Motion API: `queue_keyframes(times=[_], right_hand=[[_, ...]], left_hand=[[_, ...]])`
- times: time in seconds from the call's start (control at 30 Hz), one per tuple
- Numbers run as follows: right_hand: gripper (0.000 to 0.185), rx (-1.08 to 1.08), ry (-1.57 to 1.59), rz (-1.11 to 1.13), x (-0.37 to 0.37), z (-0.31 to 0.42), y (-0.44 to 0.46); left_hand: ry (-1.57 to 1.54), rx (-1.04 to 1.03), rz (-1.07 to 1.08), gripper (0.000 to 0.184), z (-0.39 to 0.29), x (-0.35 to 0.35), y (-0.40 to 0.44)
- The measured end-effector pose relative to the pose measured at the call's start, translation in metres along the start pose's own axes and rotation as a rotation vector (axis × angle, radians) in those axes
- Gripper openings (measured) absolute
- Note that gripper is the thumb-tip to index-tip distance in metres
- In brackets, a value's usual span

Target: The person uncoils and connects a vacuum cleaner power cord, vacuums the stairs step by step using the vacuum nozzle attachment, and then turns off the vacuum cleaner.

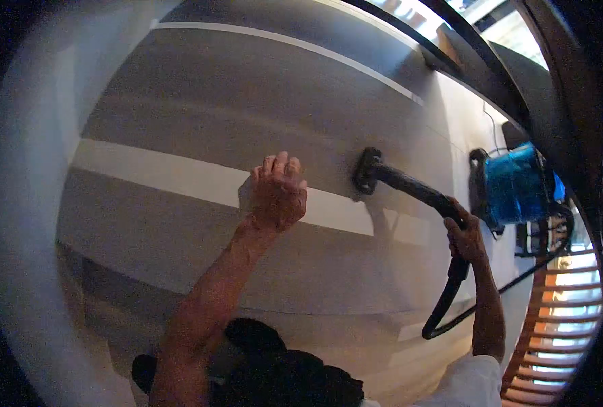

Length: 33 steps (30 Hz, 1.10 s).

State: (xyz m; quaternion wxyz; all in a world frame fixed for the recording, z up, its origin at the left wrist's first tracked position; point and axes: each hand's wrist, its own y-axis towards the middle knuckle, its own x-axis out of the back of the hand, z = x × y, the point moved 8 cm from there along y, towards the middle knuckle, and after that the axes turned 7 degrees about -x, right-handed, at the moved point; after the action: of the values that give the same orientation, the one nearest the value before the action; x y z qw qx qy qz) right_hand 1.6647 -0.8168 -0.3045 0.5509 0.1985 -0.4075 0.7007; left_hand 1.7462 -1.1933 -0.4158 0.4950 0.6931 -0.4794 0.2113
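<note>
My right hand (465,234) is wrapped round the black vacuum wand (417,186), near where it meets the hose. At the wand's far end, the black vacuum head (367,171) rests on the grey-brown floor surface, beside a pale strip. My left hand (279,193) is at the pale strip (159,171), back of the hand towards me and fingers bent. Its palm is hidden, so anything under the fingers cannot be made out. From my right hand the black hose (444,319) loops down and runs right towards the blue vacuum canister (515,183).
A pale wall (36,169) borders the left side. Dark beams (498,68) cross the upper right. At lower right stands a brown slatted wooden rail (559,325) with light behind it. A second white strip (281,42) lies farther ahead. My dark clothing shows at the bottom.
</note>
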Motion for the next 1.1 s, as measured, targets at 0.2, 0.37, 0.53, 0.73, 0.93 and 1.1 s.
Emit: queue_keyframes(times=[0.2,0.37,0.53,0.73,0.93,1.1], right_hand=[[0.044,0.423,-0.092,0.360,-0.166,0.172,0.007],[0.035,0.808,-0.183,0.462,-0.287,0.307,-0.023],[0.036,0.910,-0.159,0.572,-0.397,0.399,-0.050],[0.031,0.835,-0.158,0.580,-0.415,0.429,-0.077],[0.034,0.798,-0.141,0.473,-0.364,0.366,-0.069],[0.041,0.829,-0.076,0.643,-0.457,0.407,-0.111]], left_hand=[[0.332,0.429,-0.131,0.041,0.101,0.127,-0.077],[0.608,0.762,-0.009,0.040,0.147,0.201,-0.162],[0.624,0.985,0.183,0.045,0.173,0.229,-0.221],[0.645,0.869,0.203,0.055,0.159,0.234,-0.238],[0.503,0.790,0.114,0.058,0.154,0.230,-0.237],[0.521,0.822,0.182,0.055,0.161,0.222,-0.253]])
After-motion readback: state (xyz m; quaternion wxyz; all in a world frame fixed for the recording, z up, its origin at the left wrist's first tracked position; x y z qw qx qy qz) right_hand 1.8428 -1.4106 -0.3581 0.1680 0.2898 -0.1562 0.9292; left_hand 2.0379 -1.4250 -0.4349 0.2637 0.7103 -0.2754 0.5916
